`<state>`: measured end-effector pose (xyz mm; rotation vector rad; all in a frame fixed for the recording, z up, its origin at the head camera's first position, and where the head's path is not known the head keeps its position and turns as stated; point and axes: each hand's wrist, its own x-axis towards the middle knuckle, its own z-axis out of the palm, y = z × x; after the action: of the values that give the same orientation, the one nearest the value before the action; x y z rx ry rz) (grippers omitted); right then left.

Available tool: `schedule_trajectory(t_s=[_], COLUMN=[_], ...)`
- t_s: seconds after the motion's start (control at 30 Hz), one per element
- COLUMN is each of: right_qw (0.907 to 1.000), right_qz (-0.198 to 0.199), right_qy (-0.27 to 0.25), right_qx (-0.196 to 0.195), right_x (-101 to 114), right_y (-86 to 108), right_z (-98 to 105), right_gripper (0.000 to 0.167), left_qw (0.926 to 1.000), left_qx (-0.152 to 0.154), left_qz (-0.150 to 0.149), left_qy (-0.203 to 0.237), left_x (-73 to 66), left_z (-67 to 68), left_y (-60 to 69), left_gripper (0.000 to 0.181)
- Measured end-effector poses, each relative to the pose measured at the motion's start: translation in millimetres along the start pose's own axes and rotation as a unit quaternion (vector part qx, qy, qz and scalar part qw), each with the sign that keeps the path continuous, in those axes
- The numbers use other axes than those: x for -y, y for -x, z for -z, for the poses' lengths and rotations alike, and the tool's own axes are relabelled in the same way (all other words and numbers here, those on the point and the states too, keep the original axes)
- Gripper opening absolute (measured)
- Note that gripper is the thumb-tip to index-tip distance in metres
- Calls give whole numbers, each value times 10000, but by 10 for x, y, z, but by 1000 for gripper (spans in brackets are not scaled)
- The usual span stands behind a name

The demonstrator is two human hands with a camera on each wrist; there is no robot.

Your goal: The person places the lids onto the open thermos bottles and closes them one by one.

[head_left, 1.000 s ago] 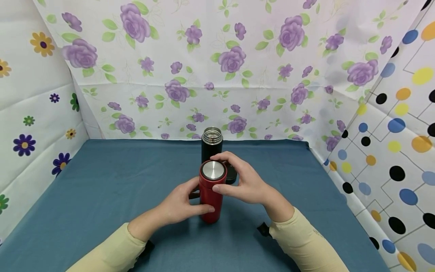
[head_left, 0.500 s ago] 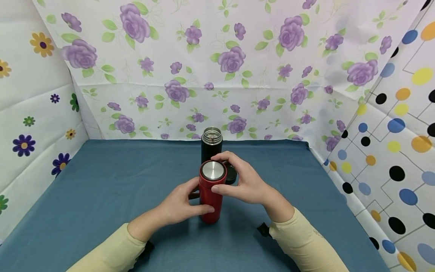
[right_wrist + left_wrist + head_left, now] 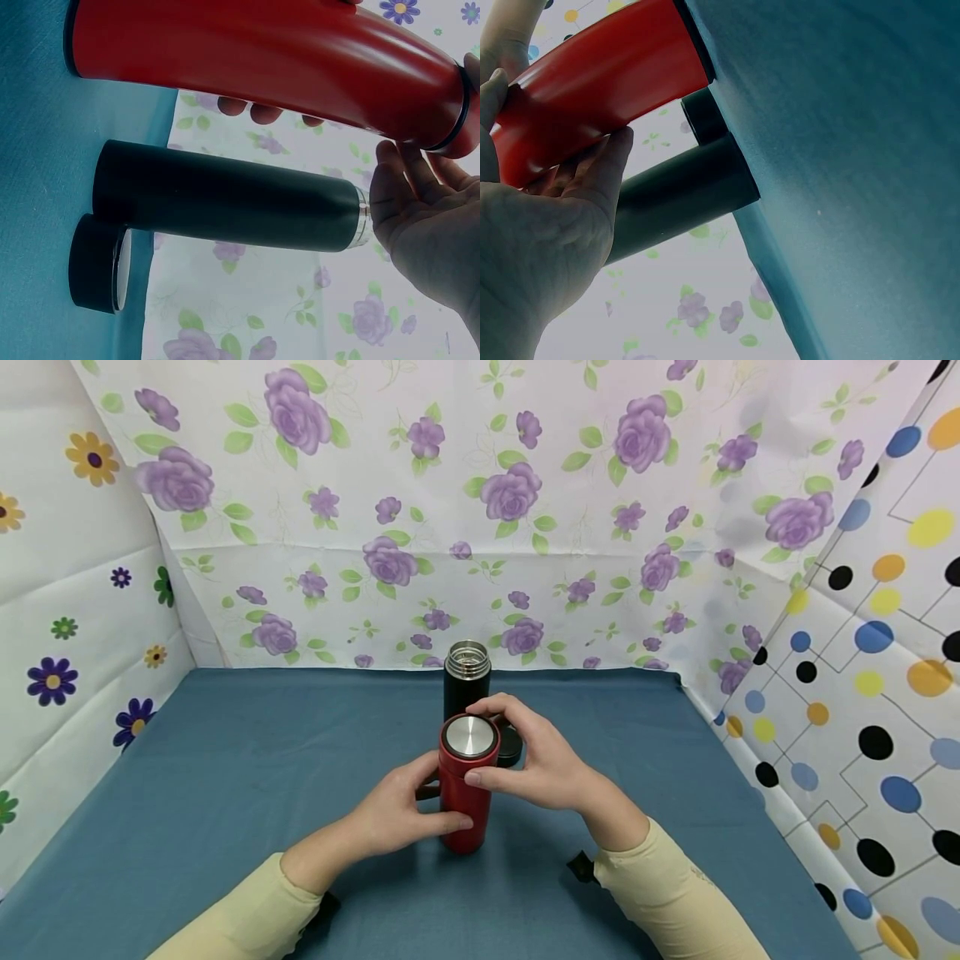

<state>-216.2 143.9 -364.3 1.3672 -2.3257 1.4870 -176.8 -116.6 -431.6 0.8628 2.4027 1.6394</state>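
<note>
A red bottle [image 3: 465, 802] with a silver-topped lid [image 3: 471, 737] stands upright on the blue cloth. My left hand [image 3: 393, 810] grips its body from the left, thumb in front and fingers behind. Around the lid area curls my right hand [image 3: 551, 768], thumb on the near side and fingertips at the far edge. In the right wrist view, a dark line circles the red bottle [image 3: 262, 60] near its lid, where the right hand [image 3: 439, 217] touches. Behind stands a black bottle [image 3: 467, 693] without a lid, its metal neck uncovered; a black lid [image 3: 510, 747] lies beside it.
Blue cloth [image 3: 262, 760] covers the table. A flowered curtain [image 3: 450, 527] hangs behind the far edge, with patterned cloth at the left and a dotted sheet [image 3: 885, 693] at the right. Small black pieces [image 3: 582, 866] show beside the sleeves.
Both hands keep their places on the red bottle. The right thumb has shifted very slightly left along the lid area.
</note>
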Motion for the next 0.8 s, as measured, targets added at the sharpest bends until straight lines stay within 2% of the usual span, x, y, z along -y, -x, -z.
schedule_trajectory(t_s=[0.33, 0.8], right_qw=[9999, 9982], right_qz=[104, 497], right_qy=[1, -100], right_qx=[84, 313], right_x=[-13, -39], right_y=[-2, 0], right_z=[3, 7], right_gripper=[68, 73], left_qw=[10000, 10000], left_qx=[21, -2], left_qz=[12, 79], left_qy=[-5, -28], left_x=[-2, -18], left_z=[-1, 9], left_y=[-3, 6], left_gripper=[68, 66])
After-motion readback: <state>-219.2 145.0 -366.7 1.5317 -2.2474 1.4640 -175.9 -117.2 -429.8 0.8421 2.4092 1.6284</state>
